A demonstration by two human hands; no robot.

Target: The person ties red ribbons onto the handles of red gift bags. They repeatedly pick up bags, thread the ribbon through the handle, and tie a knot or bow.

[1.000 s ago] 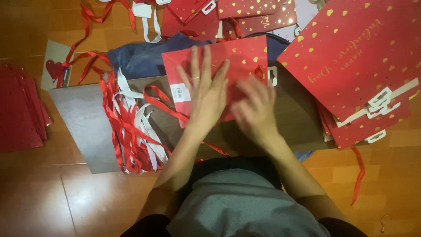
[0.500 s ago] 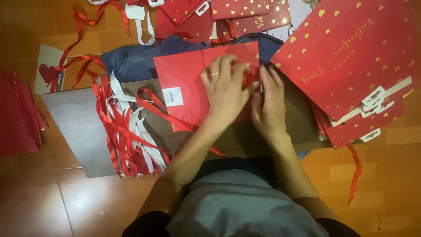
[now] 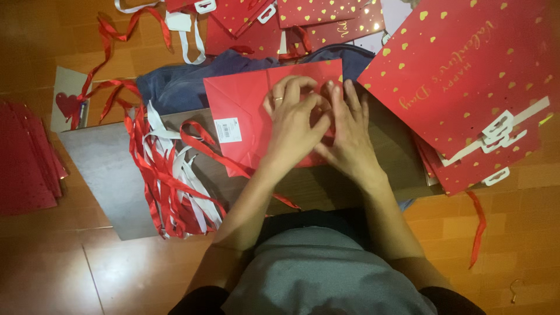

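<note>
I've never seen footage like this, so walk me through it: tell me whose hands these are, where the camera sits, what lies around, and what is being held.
There is no machine here. A camera worn on a person's head looks down at their own bare hands. The left hand and right hand both press on a flat red paper bag with a white sticker, lying on a grey board on the wooden floor. Beside it lies a bundle of red and white ribbons. To the right is a stack of red bags with gold hearts. More red bags lie beyond, partly over dark blue cloth.
</note>
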